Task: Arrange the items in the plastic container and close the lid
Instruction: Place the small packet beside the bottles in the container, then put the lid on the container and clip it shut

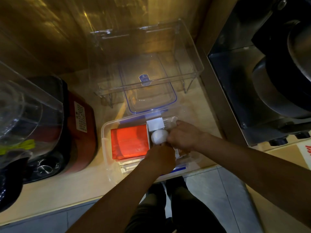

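The plastic container (107, 148) is sitting on the pale counter (55, 195) near its front edge, open on top, with its long axis running left to right across the view. Inside, an orange-red packet (129, 142) is lying flat in the left part, its long side running front to back and slightly tilted. Just to its right a white rounded object (159, 135) is lying, and behind that a white block (155, 124) is resting against the far wall. A flat white item is showing under the packet near the front wall, too blurred to identify.

Both hands are reaching into the right part of the container. The left hand (159, 157) is curling downward just in front of the rounded object, fingers hidden beneath it, so I cannot tell what it is gripping. The right hand (183, 137) is clenching beside the rounded object, touching its right side; whether it is holding anything is not clear.

The clear lid (151, 98), edged in blue, is lying just behind the container, partly tucked beneath a larger transparent bin (188, 52) standing on wire legs. A red and black appliance (67, 132) is sitting on the counter to the left, and a dark metal machine (269, 81) is standing to the right.
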{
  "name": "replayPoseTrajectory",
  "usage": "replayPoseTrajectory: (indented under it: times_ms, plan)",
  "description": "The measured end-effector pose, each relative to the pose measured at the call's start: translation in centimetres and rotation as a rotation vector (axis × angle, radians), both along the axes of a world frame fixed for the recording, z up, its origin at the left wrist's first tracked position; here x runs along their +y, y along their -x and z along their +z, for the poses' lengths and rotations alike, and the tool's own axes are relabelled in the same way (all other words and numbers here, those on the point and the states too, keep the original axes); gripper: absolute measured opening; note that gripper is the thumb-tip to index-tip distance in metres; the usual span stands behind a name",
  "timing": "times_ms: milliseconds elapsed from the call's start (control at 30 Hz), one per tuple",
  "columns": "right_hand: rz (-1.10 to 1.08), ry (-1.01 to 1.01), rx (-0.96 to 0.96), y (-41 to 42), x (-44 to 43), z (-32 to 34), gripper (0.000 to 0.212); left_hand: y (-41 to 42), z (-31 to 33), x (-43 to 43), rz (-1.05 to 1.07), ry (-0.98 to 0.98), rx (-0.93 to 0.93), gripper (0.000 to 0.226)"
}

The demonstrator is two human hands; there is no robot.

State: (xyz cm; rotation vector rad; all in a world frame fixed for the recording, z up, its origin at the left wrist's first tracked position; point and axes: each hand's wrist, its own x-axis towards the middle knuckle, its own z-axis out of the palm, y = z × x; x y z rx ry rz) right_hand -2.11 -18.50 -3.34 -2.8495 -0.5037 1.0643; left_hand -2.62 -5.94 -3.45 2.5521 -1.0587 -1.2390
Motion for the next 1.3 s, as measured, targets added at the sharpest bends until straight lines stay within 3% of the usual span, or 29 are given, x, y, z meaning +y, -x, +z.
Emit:
replayPoseTrajectory:
  times_ms: [133, 267, 333, 400, 467, 533, 600, 733, 867, 967, 1100, 1167, 1300]
  plan:
    - [0.105, 0.087, -0.085, 0.2, -0.4, -0.2, 0.02, -0.2, 0.4, 0.5, 0.044, 0.047, -0.023, 0.04]
    - [0.165, -0.039, -0.246, 0.0, -1.0, 1.1, 0.018, -1.1, 1.9, 1.0, 0.082, 0.151, -0.074, 0.037]
    - [-0.017, -0.207, -0.31, -0.4, -1.4, 2.4, 0.017, -2.3, 3.1, 1.5, 0.17, 0.298, -0.106, 0.026]
    - [-0.236, -0.35, -0.363, -0.9, -2.1, 3.5, 0.016, -3.7, 4.5, 2.2, 0.401, 0.491, -0.131, 0.017]
    - [-0.443, -0.434, -0.478, -1.4, -2.8, 4.0, 0.013, -5.6, 5.3, 3.1, 0.63, 0.607, -0.308, 0.014]
    - [-0.65, -0.45, -0.623, -2.1, -3.2, 3.8, 0.016, -7.7, 5.1, 3.8, 0.749, 0.566, -0.472, 0.018]
    - [-0.848, -0.465, -0.634, -3.1, -3.0, 3.2, 0.026, -9.5, 4.1, 4.2, 0.748, 0.41, -0.507, 0.03]
    - [-1.113, -0.494, -0.415, -5.1, -2.8, 1.1, 0.05, -11.8, 2.3, 4.4, 0.853, 0.189, -0.391, 0.05]
    - [-1.38, -0.601, -0.278, -6.8, -3.2, -0.6, 0.05, -14.7, 1.3, 4.0, 0.986, 0.095, -0.237, 0.058]
    - [-1.522, -0.737, -0.185, -7.4, -3.6, -1.2, 0.019, -15.2, 0.9, 3.6, 1.081, 0.235, -0.068, 0.038]
    - [-1.565, -0.831, -0.185, -7.8, -4.1, -1.4, 0.035, -15.3, 1.0, 3.4, 1.096, 0.232, 0.08, 0.024]
    - [-1.59, -0.93, -0.181, -7.8, -4.4, -1.2, 0.035, -15.6, 1.4, 3.5, 1.069, 0.241, 0.118, 0.029]
    - [-1.613, -1.096, -0.199, -7.5, -4.8, -0.2, 0.026, -15.4, 2.4, 4.2, 1.198, 0.457, 0.25, 0.019]
